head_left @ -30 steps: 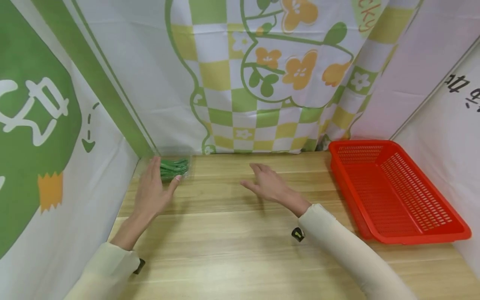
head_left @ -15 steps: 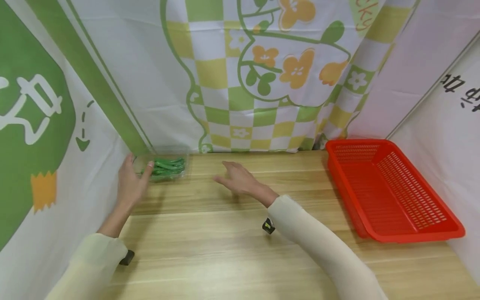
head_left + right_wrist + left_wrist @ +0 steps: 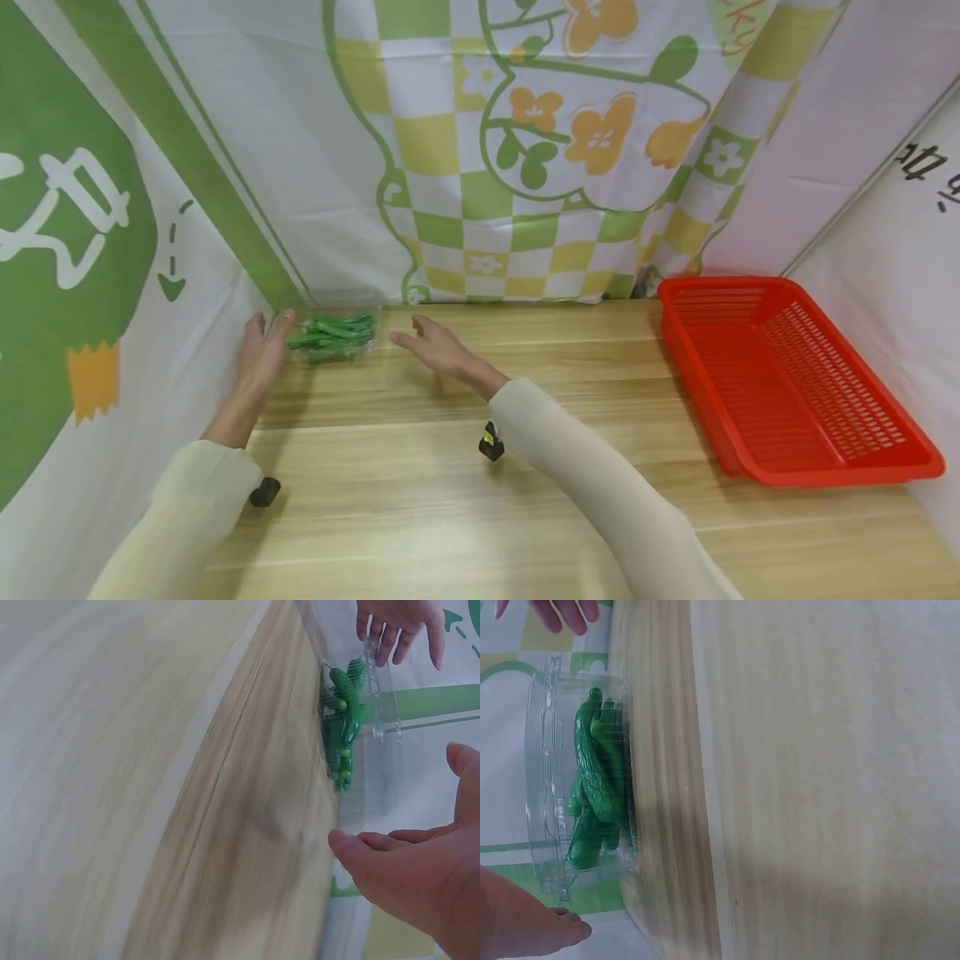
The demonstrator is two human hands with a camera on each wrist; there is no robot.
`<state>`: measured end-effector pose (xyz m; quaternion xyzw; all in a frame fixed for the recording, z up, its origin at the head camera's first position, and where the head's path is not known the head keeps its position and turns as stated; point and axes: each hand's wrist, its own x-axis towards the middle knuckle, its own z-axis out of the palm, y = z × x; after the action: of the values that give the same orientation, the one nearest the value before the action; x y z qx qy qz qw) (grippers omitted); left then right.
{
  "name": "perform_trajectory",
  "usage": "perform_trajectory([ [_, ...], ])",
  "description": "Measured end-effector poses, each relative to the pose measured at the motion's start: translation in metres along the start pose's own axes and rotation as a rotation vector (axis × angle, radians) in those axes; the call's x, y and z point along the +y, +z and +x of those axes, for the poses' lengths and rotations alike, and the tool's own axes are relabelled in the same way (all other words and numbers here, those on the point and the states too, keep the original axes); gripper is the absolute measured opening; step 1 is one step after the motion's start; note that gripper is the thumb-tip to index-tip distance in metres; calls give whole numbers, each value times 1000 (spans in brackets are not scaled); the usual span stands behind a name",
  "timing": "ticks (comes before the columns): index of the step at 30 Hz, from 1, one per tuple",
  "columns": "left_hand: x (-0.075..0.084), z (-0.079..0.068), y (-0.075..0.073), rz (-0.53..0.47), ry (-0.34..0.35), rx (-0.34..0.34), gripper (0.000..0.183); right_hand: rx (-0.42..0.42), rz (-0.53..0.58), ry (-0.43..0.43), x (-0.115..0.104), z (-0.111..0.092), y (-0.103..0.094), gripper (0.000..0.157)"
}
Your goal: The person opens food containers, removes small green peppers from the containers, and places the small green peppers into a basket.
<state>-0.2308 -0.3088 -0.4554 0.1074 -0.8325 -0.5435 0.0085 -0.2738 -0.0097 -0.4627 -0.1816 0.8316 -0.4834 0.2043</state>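
Observation:
A clear plastic clamshell box holding several long, wrinkled green peppers stands at the back left of the table. My left hand is at the box's left end, fingers extended, with nothing in its grasp. Off the box's right end, my right hand reaches toward it with fingers loosely extended and a gap between. The right wrist view puts the lidded box between my right hand and the other hand's hanging fingers.
A red perforated plastic basket stands on the right of the wooden table. A patterned cloth hangs along the back edge. White and green fabric walls close in the left side, near my left hand.
My right hand has moved left across the table toward the box. My left hand has shifted from in front of the peppers to the box's left end. The basket stays put.

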Motion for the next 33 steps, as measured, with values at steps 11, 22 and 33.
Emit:
perform_trajectory([
  [11, -6, 17, -3, -160, -166, 12, 102, -1, 238, 49, -4, 20, 25, 90],
  [22, -10, 21, -5, -351, -198, -90, 46, 53, 270, 45, -4, 31, 40, 78],
  [33, -2, 13, -6, -423, -219, -168, 24, 83, 256, 33, -11, 38, 53, 66],
])
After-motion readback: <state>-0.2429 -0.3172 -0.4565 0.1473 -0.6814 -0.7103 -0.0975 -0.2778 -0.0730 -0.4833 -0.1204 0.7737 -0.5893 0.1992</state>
